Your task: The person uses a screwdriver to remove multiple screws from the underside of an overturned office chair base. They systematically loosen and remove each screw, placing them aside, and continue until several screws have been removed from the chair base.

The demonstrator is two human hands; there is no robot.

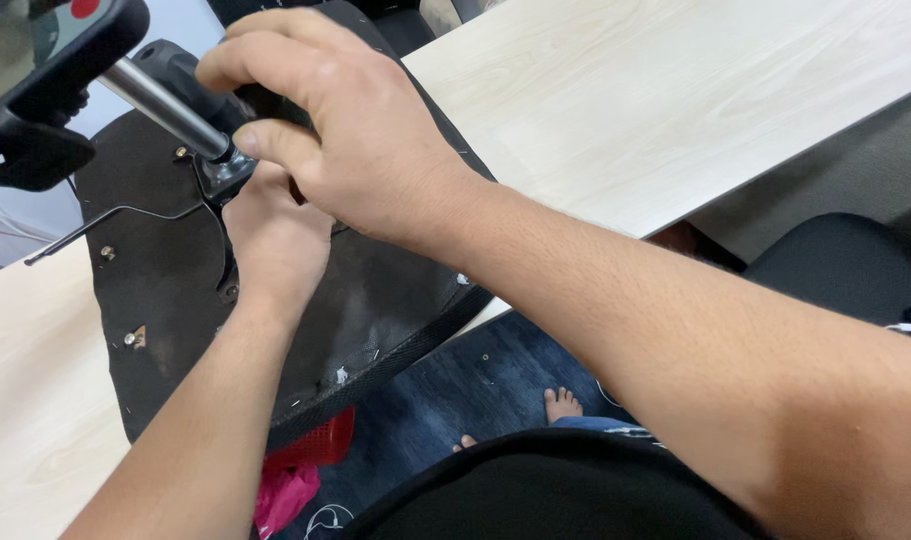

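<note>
Chair seat upside down on the table, both hands at its central mechanism.

The pale table (676, 90) carries the black seat (376, 300), underside up, its near edge hanging over the gap between the two tabletops. At the seat's middle sits a metal bracket (221, 172), with a steel cylinder (161, 100) running up and left from it and a thin wire lever (106, 222) reaching left. Several screws (133, 339) already sit in the seat's underside, so some fastening looks done; the bracket itself seems to be the part in hand. The right hand (346, 130) lies over the bracket, fingers curled together round a dark handle-like part, thumb pressed beside the cylinder's base. The left hand (271, 235) reaches in beneath it; its fingers are hidden, so I cannot tell their state.
</note>
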